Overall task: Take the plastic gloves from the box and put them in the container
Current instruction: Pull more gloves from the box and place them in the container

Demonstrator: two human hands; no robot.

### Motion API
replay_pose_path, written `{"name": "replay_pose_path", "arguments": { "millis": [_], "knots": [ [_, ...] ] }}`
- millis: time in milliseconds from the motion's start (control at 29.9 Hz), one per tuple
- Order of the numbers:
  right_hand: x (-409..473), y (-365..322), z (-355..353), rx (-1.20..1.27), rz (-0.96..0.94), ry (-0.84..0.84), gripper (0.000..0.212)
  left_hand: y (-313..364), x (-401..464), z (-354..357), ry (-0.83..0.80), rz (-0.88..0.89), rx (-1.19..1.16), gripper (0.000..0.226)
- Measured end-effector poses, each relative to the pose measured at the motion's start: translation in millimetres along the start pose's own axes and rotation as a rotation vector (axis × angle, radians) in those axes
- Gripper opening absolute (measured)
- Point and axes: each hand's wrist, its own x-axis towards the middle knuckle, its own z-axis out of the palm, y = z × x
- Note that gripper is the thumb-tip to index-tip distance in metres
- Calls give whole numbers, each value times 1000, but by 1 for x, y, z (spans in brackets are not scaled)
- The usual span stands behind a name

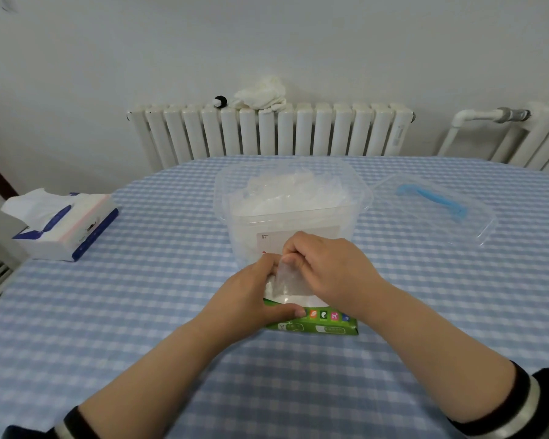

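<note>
Mid-pull on a thin translucent plastic glove (287,282), half out of the flat green cardboard box (317,323) lying at six o'clock from the clear rectangular plastic container (222,198). Left hand (254,299) wrapped over the box's left end, thumb along its near edge, pinning it to the blue-and-white checked tablecloth (140,312). Right hand (330,267) pinching the glove's upper edge between curled fingertips, just in front of the container's near wall.

To finish the pull well: keep the box pressed flat, probably needed because so light a carton would lift with the film. Draw straight up and toward twelve o'clock, slowly, so that only one sheet follows; likely to cling and drag a second out. Impossible to tell here whether one glove or several sit in the pinch. Lift clear of the near rim before letting go, then drop onto the crumpled heap of clear gloves (286,191) already filling most of the container. No need to touch the clear lid with a blue handle (431,201) at three o'clock, nor the white and navy tissue pack (64,226) at nine o'clock.
</note>
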Motion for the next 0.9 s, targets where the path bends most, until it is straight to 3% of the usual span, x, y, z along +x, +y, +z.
{"name": "replay_pose_path", "arguments": {
  "millis": [267,401,568,635,735,801,902],
  "knots": [
    [4,-5,-1,99,-19,96,17,-1,0,4,-12,1,17,65],
    [4,-7,-5,206,29,193,21,1,1,7,-23,5,84,69],
    [21,-22,-48,479,38,517,13,6,2,6,-29,12,101,73],
    [31,-20,-65,548,111,584,17,7,1,5,-38,26,87,70],
    [33,-9,-73,734,327,525,25,6,-2,-2,-56,41,22,64],
    [28,-3,-73,860,466,438,29,6,-3,-9,70,97,-172,58],
    [23,1,-75,871,556,322,37,15,-1,-24,501,356,-307,52]
  ]
}}
